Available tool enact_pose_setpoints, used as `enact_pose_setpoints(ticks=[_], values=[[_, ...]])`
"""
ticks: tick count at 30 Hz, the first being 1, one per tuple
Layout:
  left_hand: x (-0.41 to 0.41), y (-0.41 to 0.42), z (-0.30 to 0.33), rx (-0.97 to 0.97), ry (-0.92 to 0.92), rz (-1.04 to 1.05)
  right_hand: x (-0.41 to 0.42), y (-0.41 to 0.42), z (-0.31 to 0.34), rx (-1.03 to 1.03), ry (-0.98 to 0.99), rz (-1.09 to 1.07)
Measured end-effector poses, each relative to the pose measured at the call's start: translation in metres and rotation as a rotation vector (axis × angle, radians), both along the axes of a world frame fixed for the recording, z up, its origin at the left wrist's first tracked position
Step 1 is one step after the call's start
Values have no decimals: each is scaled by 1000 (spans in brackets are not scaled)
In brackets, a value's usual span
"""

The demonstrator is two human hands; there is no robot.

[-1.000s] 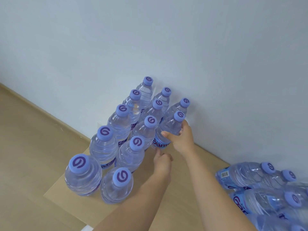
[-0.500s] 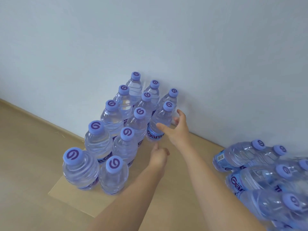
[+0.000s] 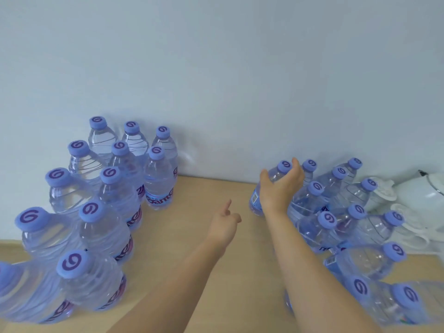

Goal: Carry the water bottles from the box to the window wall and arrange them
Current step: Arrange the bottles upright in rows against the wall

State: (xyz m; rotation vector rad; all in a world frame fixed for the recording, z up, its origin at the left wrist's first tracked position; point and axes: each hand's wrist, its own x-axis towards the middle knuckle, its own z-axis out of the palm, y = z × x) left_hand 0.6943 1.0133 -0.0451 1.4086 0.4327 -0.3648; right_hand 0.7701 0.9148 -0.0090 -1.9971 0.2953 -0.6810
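Several clear water bottles with blue caps (image 3: pixel 158 186) stand upright in rows against the pale wall (image 3: pixel 240 80) on the left. A second cluster of bottles (image 3: pixel 336 212) leans together on the right. My right hand (image 3: pixel 278 188) grips the upper part of the leftmost bottle of that cluster (image 3: pixel 284 166), thumb on one side and fingers round the neck. My left hand (image 3: pixel 224 222) hovers between the two groups, index finger pointing forward, other fingers curled, holding nothing.
The bottles stand on a light wooden floor (image 3: pixel 206 236), with bare floor between the two groups. White jugs and a white kettle (image 3: pixel 427 193) sit against the wall at far right. More bottles crowd the lower left and lower right corners.
My right hand let go of the bottle in the left rows and swung right onto a bottle in the right cluster. The view turned right. My left hand stayed roughly mid-floor.
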Motion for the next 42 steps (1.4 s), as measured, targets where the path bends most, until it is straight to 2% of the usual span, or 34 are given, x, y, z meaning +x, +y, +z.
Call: enact_pose_setpoints(ticks=[5, 12, 16, 19, 21, 23, 27, 29, 32, 33, 35, 38, 42], values=[[0, -4, -2, 38, -2, -47, 23, -14, -13, 145, 210, 26], [3, 0, -6, 80, -36, -98, 13, -10, -14, 19, 192, -4], [0, 10, -11, 259, -129, -163, -6, -2, 6, -74, 136, 91], [-9, 18, -11, 307, -239, -164, -23, 7, 33, -18, 105, 212], [-14, 23, -11, 229, -339, -132, -35, 16, 48, 19, 102, 289], [-21, 30, -13, 178, -365, -10, -46, 27, 58, 58, 102, 350], [-50, 52, -4, 308, -294, 112, -58, 48, 68, 99, 173, 427], [-64, 66, 5, 206, -343, 13, -59, 50, 69, 182, 261, 591], [-85, 91, 27, -34, -362, -285, -63, 52, 67, 339, 375, 956], [-90, 96, 32, -77, -347, -327, -64, 55, 66, 355, 374, 984], [-98, 99, 35, -48, -327, -229, -70, 68, 63, 351, 309, 919], [-103, 93, 35, 143, -265, 87, -77, 90, 56, 261, 269, 758], [-113, 99, 28, 115, -250, 134, -74, 97, 58, 130, 406, 903]])
